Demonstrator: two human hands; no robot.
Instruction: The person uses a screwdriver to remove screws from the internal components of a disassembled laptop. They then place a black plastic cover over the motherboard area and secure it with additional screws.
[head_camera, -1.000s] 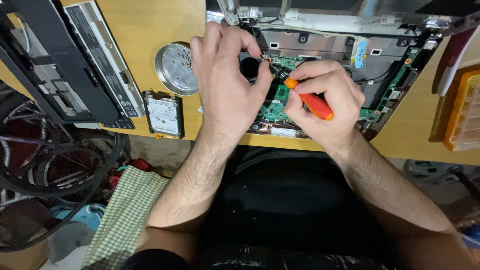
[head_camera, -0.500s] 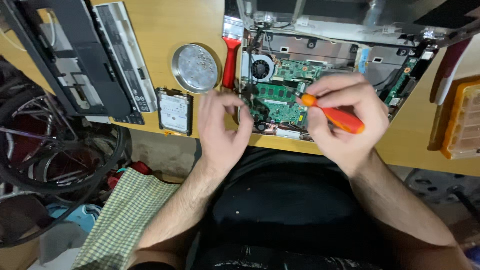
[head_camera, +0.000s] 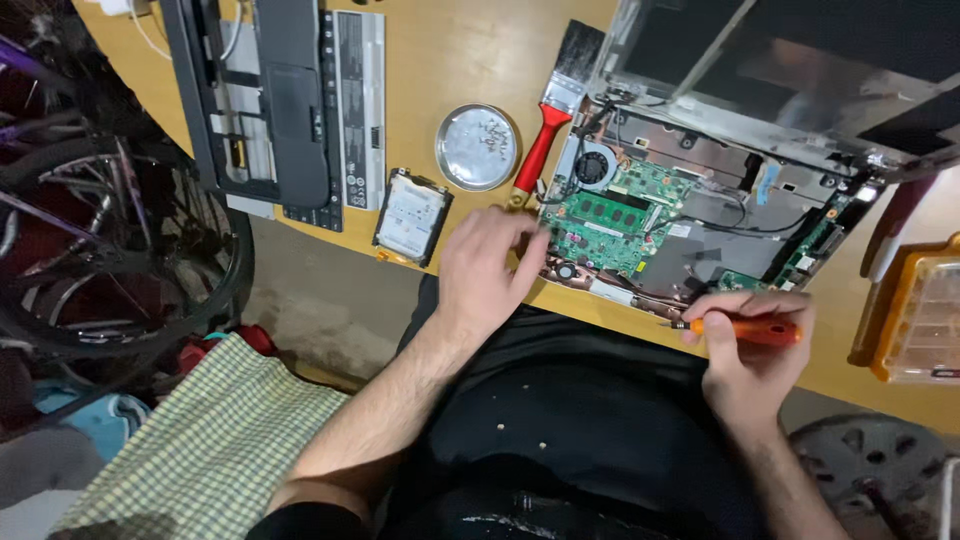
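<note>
An opened laptop base (head_camera: 700, 215) lies on the wooden table (head_camera: 450, 70), its green circuit board (head_camera: 615, 225) and small fan (head_camera: 593, 165) exposed. My left hand (head_camera: 485, 265) hovers at the table's near edge, fingers pinched together just left of the board; whether it holds anything is too small to tell. My right hand (head_camera: 750, 345) grips an orange-handled screwdriver (head_camera: 745, 328) at the laptop's near edge, its tip pointing left.
A round metal dish (head_camera: 477, 147) with small screws sits left of a red-handled brush (head_camera: 545, 140). A hard drive (head_camera: 411, 215), a keyboard panel (head_camera: 355, 100) and a dark laptop cover (head_camera: 265, 100) lie further left. An orange parts box (head_camera: 915, 310) stands at right. A bicycle wheel (head_camera: 110, 250) stands beside the table.
Both hands have drawn back from the circuit board toward me. The left moved left to the board's edge, the right moved down and right with the screwdriver. The view has shifted.
</note>
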